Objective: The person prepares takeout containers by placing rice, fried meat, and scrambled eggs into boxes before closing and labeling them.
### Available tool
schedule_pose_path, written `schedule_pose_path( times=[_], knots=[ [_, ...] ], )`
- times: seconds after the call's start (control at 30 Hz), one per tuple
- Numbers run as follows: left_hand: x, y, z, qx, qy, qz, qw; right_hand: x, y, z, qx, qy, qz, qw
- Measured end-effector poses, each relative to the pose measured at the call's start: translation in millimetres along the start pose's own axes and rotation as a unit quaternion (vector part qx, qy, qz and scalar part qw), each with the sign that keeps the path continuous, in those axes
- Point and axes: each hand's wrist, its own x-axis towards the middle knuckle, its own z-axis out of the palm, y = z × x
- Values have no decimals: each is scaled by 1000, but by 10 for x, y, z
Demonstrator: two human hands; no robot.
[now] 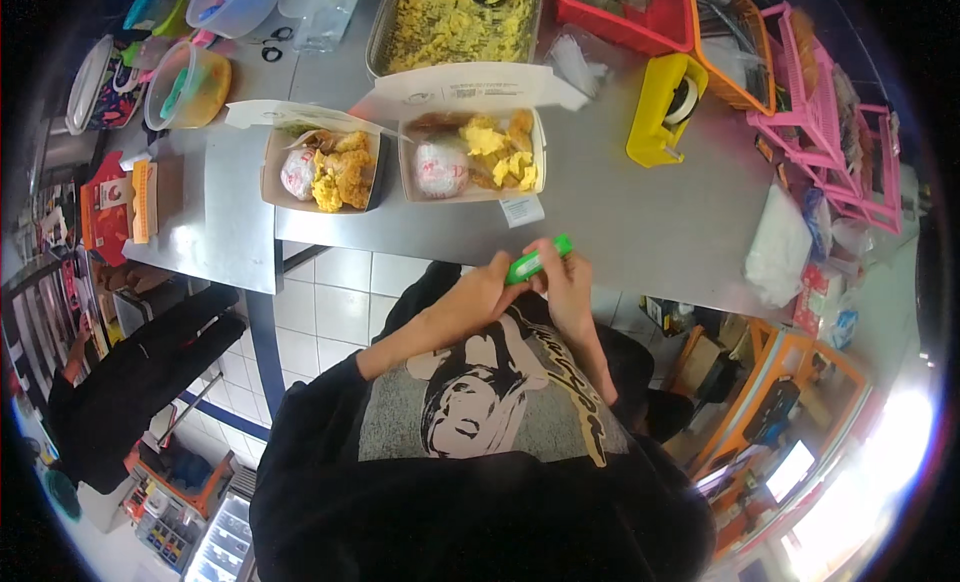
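A bright green highlighter-type marker [534, 262] is held in front of my chest, at the table's near edge. My left hand [487, 288] grips its left end, and the fingers of my right hand [564, 280] close around its right end. Beyond my hands stand two lidded cardboard meal boxes with their lids up, a left box [271, 169] and a right box [517, 87]. Each contains a paper-wrapped ball [441, 168], fried chicken [352, 178] and yellow crumbly topping [484, 138]. A small printed slip [523, 211] sticks out from beneath the right box.
Across the steel table [600, 214] are a metal tray [373, 46] of yellow crumbs, a red basket [626, 31] and a yellow tape dispenser [651, 124]. Plastic tubs [187, 94] and scissors [276, 46] lie left. A white plastic bag [780, 244] rests right. Another person [142, 379] stands at left.
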Motion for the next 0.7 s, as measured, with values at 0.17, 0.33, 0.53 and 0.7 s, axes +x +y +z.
schedule_pose_path(
  times=[0.17,0.33,0.53,0.7],
  knots=[
    [87,-34,-303,-52,92,-33,994,495,-88,-554,253,188,-121,942],
    [559,-495,44,151,229,8,962,646,323,-215,193,75,-187,960],
    [617,-589,174,235,217,-47,946,724,710,60,67,112,-275,952],
    [622,-620,171,217,237,-35,946,733,843,64,42,84,-348,933]
  ],
)
